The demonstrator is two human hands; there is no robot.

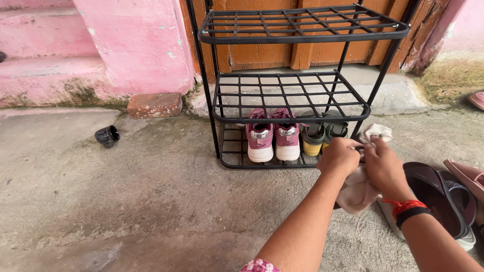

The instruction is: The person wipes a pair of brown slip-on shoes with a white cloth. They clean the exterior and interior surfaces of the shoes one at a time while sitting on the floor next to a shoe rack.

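Note:
Both my hands hold a pale cream cloth [359, 191] in front of the lower right corner of a black metal shoe rack [290, 95]. My left hand [339, 156] grips the cloth's left side, my right hand [384, 166] its right side; a bit of cloth sticks up above the right hand. My right wrist wears a red thread and a black band. On the rack's bottom shelf stand a pair of pink and white sneakers [274, 136] and a pair of dark green and yellow shoes [322, 135].
Dark brown sandals [438, 196] and a pink sandal [469, 176] lie on the concrete floor at right. A small black object [107, 135] and a brick [154, 105] lie at left. Pink wall and steps stand behind, a wooden door behind the rack.

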